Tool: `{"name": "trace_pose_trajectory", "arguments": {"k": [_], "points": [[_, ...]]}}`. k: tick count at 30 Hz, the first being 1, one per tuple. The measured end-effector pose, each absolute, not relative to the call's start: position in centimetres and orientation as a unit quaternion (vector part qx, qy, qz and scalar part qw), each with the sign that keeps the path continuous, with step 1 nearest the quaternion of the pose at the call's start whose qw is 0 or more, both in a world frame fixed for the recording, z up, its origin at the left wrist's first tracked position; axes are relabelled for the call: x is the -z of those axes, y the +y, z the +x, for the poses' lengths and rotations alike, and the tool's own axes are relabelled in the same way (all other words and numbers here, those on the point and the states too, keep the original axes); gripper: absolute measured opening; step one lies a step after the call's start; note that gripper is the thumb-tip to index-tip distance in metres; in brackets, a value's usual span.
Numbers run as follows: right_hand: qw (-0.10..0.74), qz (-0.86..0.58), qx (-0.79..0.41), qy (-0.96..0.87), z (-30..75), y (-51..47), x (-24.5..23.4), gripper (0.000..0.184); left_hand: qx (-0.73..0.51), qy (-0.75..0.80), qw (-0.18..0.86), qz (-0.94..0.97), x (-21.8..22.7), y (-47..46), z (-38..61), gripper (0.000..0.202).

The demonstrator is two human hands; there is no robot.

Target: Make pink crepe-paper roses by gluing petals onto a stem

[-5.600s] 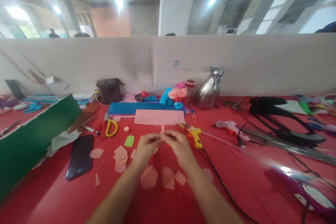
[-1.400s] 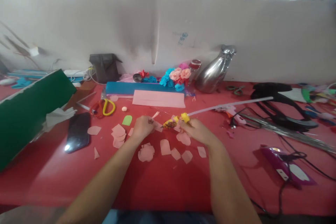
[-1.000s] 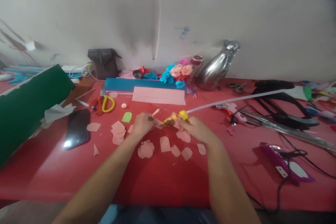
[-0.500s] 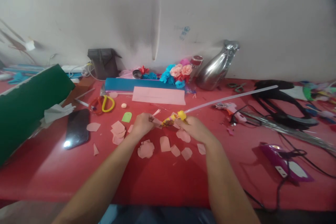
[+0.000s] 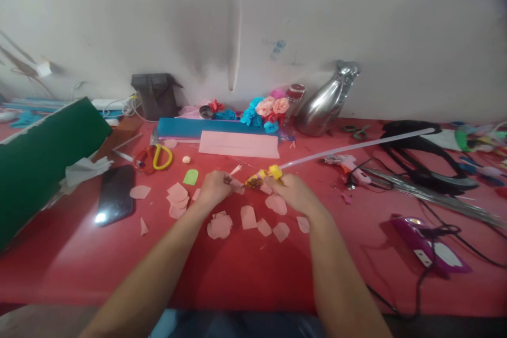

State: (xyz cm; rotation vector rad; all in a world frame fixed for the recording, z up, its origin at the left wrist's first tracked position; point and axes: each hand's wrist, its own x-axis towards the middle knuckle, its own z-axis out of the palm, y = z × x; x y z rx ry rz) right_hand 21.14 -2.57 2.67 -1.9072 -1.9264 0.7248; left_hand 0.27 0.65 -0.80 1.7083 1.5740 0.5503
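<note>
My left hand [image 5: 214,189] is closed, pinching a small pink paper petal [image 5: 237,186] over the table. My right hand [image 5: 295,193] is wrapped round a yellow glue gun [image 5: 259,178], whose tip points left toward the petal. A long translucent glue stick [image 5: 356,147] extends from its back toward the upper right. The fingers hide part of the gun. Below my hands lie loose pink petals [image 5: 249,217] and a small petal stack [image 5: 219,225]. Another petal pile [image 5: 177,200] is left of my left hand, near a green rounded template [image 5: 190,177].
Scissors [image 5: 162,157] and a phone [image 5: 114,195] lie left, beside a green board [image 5: 47,153]. Behind are a pink paper strip [image 5: 238,144], paper flowers [image 5: 273,107] and a metal jug [image 5: 328,100]. A purple power strip [image 5: 428,248] with dark cords lies right.
The glue gun has shifted slightly, and the far end of its glue stick has moved a little right. Both hands keep nearly the same place and grip.
</note>
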Motion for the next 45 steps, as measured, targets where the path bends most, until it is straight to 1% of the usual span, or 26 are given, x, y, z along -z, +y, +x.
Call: {"name": "trace_pose_trajectory", "arguments": {"k": [4, 15, 20, 24, 30, 33, 37, 40, 41, 43, 45], "points": [[0.154, -0.679, -0.227, -0.681, 21.3, -2.4, -2.5, 0.057, -0.209, 0.615, 0.357, 0.671, 0.8, 0.7, 0.2, 0.013], [0.155, -0.682, -0.228, -0.678, 21.4, -2.4, -2.3, 0.057, -0.21, 0.615, 0.348, 0.676, 0.8, 0.7, 0.3, 0.013], [0.148, -0.698, -0.211, -0.668, 21.6, -2.1, -2.1, 0.059, -0.221, 0.613, 0.365, 0.665, 1.0, 0.8, 0.3, 0.01], [0.188, -0.706, -0.227, -0.644, 22.1, -1.8, -1.7, 0.057, -0.238, 0.599, 0.405, 0.648, 1.5, 1.0, 0.3, 0.009], [0.255, -0.75, -0.259, -0.552, 23.9, -0.7, -0.5, 0.059, -0.307, 0.58, 0.533, 0.534, 0.7, 0.9, -0.1, 0.013], [0.238, -0.8, -0.204, -0.511, 25.1, -0.2, -0.1, 0.054, -0.349, 0.529, 0.565, 0.528, -0.6, 0.6, -0.5, 0.018], [0.194, -0.848, -0.088, -0.486, 25.8, -0.6, -0.7, 0.04, -0.363, 0.479, 0.581, 0.549, -1.7, 0.3, -1.1, 0.041], [0.214, -0.823, 0.004, -0.526, 24.1, -1.3, -2.2, 0.034, -0.358, 0.471, 0.565, 0.575, -1.7, 0.3, -1.1, 0.048], [0.243, -0.78, -0.008, -0.577, 23.1, -1.5, -2.7, 0.031, -0.357, 0.47, 0.56, 0.581, -1.6, 0.3, -1.1, 0.047], [0.282, -0.67, -0.117, -0.676, 20.7, -1.7, -3.6, 0.028, -0.356, 0.466, 0.558, 0.587, -1.4, 0.2, -0.9, 0.047], [0.262, -0.601, -0.197, -0.729, 18.4, -1.6, -4.2, 0.029, -0.357, 0.459, 0.56, 0.59, -1.3, 0.2, -0.7, 0.046]]}}
